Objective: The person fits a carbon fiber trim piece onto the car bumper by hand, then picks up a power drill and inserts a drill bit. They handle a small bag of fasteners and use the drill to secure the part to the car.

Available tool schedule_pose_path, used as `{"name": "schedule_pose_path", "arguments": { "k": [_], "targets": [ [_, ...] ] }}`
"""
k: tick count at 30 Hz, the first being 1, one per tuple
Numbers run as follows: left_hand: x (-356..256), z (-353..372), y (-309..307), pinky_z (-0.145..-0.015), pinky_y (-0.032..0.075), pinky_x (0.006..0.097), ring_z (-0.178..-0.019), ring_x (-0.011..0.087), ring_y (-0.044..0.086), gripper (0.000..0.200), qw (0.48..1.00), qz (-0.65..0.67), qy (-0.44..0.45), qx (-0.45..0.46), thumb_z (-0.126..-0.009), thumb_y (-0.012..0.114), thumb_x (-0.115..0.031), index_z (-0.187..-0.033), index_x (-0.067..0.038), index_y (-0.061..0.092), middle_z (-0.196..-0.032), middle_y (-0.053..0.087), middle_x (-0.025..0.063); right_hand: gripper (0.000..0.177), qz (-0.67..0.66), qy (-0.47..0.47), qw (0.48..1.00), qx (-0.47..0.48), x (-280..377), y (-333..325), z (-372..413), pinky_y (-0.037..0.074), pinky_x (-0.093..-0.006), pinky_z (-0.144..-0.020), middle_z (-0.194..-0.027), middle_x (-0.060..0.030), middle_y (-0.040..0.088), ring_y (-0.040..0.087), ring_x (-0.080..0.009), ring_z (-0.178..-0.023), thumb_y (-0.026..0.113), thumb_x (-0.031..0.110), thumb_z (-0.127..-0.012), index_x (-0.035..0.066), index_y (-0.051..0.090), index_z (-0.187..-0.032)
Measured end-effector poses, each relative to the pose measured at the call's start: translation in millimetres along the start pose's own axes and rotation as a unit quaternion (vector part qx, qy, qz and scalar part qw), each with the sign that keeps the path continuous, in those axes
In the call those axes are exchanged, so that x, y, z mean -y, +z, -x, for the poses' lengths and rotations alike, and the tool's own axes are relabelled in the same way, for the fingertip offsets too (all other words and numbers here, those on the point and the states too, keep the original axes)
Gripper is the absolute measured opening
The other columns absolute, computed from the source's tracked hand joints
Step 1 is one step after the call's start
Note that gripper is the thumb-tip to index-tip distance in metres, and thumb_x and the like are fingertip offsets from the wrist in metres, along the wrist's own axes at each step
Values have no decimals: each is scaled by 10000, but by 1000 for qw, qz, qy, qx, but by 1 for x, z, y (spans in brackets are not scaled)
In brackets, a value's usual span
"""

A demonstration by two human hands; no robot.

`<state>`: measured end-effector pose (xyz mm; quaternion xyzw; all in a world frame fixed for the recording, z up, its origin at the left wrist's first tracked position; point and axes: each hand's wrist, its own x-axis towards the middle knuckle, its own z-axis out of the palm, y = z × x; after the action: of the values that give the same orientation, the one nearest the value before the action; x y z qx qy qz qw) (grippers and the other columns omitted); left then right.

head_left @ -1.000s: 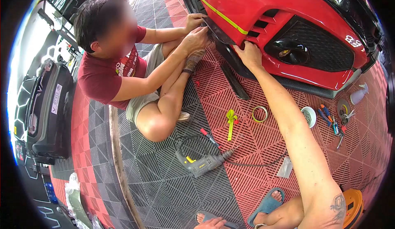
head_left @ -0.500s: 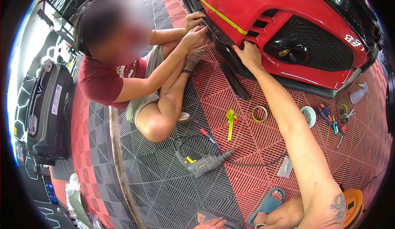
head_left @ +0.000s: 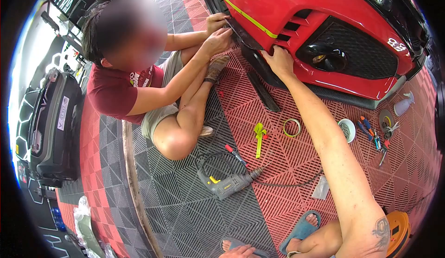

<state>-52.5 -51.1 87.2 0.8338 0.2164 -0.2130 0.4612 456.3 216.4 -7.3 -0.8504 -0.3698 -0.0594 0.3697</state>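
Red bumper (head_left: 324, 79) | right hand (head_left: 279, 62) on edge | left hand (head_left: 240, 252) (near sandal (head_left: 235, 241))

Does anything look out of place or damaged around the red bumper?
I see no spill or clear damage. The corded drill lies on its side on the floor, bit exposed, near the feet: a possible trip hazard. A dark strip lies loose below the red bumper, perhaps just set down.

A single head-worn camera looks forward and steeply down from above the person's sandals (head_left: 303, 232), its wide, round-edged view bending the tiled floor (head_left: 185, 211). The red bumper (head_left: 340, 89) fills the upper right, within the right hand's (head_left: 279, 62) reach, while the black bumper (head_left: 58, 123) stands farther off at the left.
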Motion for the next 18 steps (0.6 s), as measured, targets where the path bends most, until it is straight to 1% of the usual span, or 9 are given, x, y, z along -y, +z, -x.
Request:
{"name": "schedule_pose_path", "arguments": {
  "k": [5,9,11,12,14,18],
  "targets": [
    [-1,0,-1,-862,444,381,-1075,306,543,215,999,-29,24,-7,-834,539,-161,-1007,-37,566,-1218,541,193,475,6,2,1000,-1,-3,3,-1,485,-491,-811,-941,-237,655,631,-392,-917,624,453,-819,7,615,-982],
    [0,0,0,-856,450,382,-1068,309,550,226,1000,-10,8,-18,-856,531,-181,-1035,-46,569,-1232,538,192,472,0,2,1000,0,-1,1,0,487,-487,-813,-941,-235,656,634,-388,-915,625,455,-816,10,617,-973],
    [1,0,-1,-865,453,379,-1074,313,553,265,999,-22,27,-5,-885,520,-205,-1086,-38,564,-1247,532,188,471,8,5,1000,0,0,-1,0,488,-484,-813,-941,-235,656,635,-387,-914,625,456,-815,11,619,-970],
    [2,0,-1,-865,453,379,-1074,313,553,265,999,-22,27,-6,-885,520,-205,-1086,-38,564,-1247,532,188,469,9,3,1000,-4,1,-1,1,488,-482,-814,-941,-235,656,636,-386,-914,624,455,-815,12,620,-968],
    [5,0,0,-872,457,378,-1077,320,556,318,998,-43,47,11,-901,514,-230,-1130,-11,550,-1254,531,186,467,11,1,1000,-7,1,-1,1,489,-480,-815,-940,-235,656,636,-386,-915,623,454,-815,13,621,-965],
    [-1,-1,-6,-869,461,380,-1094,316,551,334,999,-27,28,18,-901,515,-240,-1135,-4,540,-1258,529,183,466,12,0,1000,-4,1,-1,1,489,-477,-815,-942,-235,656,635,-385,-918,622,450,-817,8,621,-964]
  ]
}}
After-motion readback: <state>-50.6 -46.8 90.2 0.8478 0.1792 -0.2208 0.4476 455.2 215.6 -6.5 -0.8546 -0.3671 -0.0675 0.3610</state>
